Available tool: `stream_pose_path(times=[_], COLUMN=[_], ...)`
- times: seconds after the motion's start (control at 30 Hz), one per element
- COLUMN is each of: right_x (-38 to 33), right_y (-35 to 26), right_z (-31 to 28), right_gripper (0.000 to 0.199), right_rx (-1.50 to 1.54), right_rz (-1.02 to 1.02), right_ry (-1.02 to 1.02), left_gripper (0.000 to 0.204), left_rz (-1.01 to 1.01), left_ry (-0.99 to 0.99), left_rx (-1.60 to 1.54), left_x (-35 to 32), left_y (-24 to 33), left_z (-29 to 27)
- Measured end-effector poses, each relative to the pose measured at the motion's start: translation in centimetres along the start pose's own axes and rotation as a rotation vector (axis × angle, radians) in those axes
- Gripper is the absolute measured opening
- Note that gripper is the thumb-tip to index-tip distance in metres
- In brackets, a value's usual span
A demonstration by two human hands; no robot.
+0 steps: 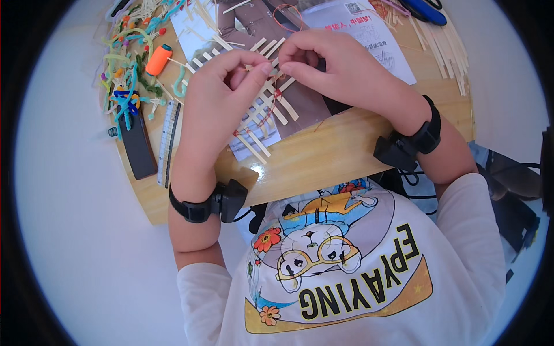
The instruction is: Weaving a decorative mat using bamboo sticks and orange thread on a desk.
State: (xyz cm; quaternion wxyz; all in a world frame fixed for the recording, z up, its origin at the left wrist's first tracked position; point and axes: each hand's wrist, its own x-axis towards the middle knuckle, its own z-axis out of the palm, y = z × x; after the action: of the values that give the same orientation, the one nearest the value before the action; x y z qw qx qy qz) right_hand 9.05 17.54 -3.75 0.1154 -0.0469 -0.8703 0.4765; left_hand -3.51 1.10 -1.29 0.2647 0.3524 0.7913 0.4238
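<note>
A lattice of pale flat wooden strips, crossed over and under each other, lies near the table's front edge. Red thread ties some of its crossings, and loose ends trail over it. My left hand rests over the lattice's left part, thumb and forefinger pinched at its upper area. Close beside it, my right hand is closed in a pinch, fingertips almost meeting the left ones. Thread passes near both sets of fingertips, but what each pinches is too small to make out. My hands hide part of the lattice.
Left are an orange thread spool, colourful pipe-cleaner pieces, a dark phone-like slab and a clear ruler. Printed sheets lie under the work. Loose strips and a blue-handled tool sit at far right.
</note>
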Motion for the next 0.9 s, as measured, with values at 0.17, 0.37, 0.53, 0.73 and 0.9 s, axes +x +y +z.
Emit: stream_pose_path(times=[0.17,0.37,0.53,0.73,0.9], right_x=[0.0,0.0,0.2,0.1,0.3], right_y=[0.6,0.5,-0.9,-0.6,-0.8], right_z=[0.6,1.2,0.5,1.3,1.4], right_gripper=[0.011,0.007,0.015,0.013,0.012], right_rx=[-0.110,-0.178,-0.303,-0.269,-0.285], right_rz=[-0.167,-0.160,-0.172,-0.169,-0.179], right_ry=[0.085,0.102,0.002,0.055,0.045], left_gripper=[0.020,0.020,0.013,0.014,0.014], left_rz=[0.103,0.147,0.209,0.079,0.219], left_ry=[-0.002,-0.052,-0.076,-0.072,-0.071], left_rx=[0.056,0.210,0.237,0.266,0.374], left_x=[0.5,0.4,0.1,-0.4,-0.3], left_y=[-1.2,-1.4,-1.5,-0.1,-0.7], left_z=[0.0,-0.1,-0.3,0.3,0.2])
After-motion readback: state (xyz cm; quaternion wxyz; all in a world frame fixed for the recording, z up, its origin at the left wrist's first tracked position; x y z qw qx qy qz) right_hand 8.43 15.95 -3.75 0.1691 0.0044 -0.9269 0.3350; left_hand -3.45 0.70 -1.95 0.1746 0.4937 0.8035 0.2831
